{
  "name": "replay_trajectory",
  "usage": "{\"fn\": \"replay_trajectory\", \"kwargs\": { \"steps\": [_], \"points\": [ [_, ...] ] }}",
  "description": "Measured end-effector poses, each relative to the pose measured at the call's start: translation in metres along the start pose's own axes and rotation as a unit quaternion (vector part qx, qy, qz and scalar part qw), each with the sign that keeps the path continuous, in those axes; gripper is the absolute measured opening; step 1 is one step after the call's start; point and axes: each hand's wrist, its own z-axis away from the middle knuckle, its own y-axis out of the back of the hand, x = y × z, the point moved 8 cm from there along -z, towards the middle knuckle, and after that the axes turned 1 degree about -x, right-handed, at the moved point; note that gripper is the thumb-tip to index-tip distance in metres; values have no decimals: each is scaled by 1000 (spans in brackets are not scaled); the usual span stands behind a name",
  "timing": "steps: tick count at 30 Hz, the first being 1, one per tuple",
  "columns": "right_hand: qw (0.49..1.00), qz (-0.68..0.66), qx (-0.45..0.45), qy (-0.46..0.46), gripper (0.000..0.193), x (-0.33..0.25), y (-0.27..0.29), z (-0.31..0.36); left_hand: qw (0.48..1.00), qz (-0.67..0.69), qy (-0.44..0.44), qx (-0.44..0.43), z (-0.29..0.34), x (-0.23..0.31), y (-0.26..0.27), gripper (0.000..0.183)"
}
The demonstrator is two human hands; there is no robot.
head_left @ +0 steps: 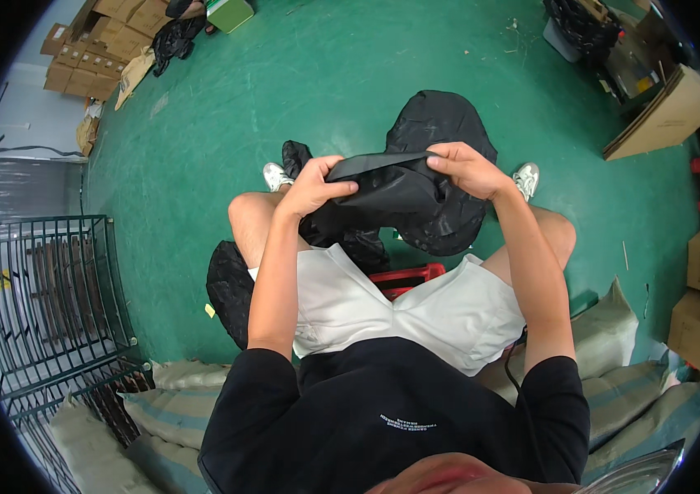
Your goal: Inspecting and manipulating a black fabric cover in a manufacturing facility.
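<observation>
Between my knees I hold up a black piece of thin, slightly shiny fabric [383, 189], its upper edge stretched flat between both hands. My left hand [317, 188] pinches the left end of that edge, the thumb lying on the near side. At the other end, my right hand [467, 169] grips the edge between thumb and fingers. The lower part of the fabric hangs in folds toward my lap. More black fabric [440, 119] spreads beyond and below my right hand; whether it joins the held piece I cannot tell.
Under me is a red stool [407, 278]. A black bundle [228, 288] lies by my left thigh. Woven sacks [177, 412] lie around me. A green metal rack [45, 288] stands at left, cardboard boxes [95, 58] far left, and a cardboard sheet [662, 115] at right.
</observation>
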Motion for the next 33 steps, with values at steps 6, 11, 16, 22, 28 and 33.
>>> {"fn": "replay_trajectory", "kwargs": {
  "steps": [6, 11, 16, 22, 28, 33],
  "points": [
    [964, 261, 39, 19, 24, 8, 15, -6, 992, 109, -63, 28, 4, 4, 12, 19],
    [897, 398, 194, -2, 21, 13, 44, -7, 974, 213, -84, -6, 7, -2, 5, 26],
    [863, 357, 356, 28, 21, 6, 71, 2, 955, 278, -103, -9, 7, -4, 4, 28],
    [961, 53, 270, 20, 21, 13, 70, -4, 935, 331, -128, 1, 9, -6, 15, 38],
    [976, -192, 45, 95, 15, -17, 23, 3, 858, 496, -125, 45, 16, -15, 35, 42],
    [975, -200, 62, 75, 10, -16, 21, 10, 912, 401, -80, 26, 4, -12, 20, 38]
  ]
}}
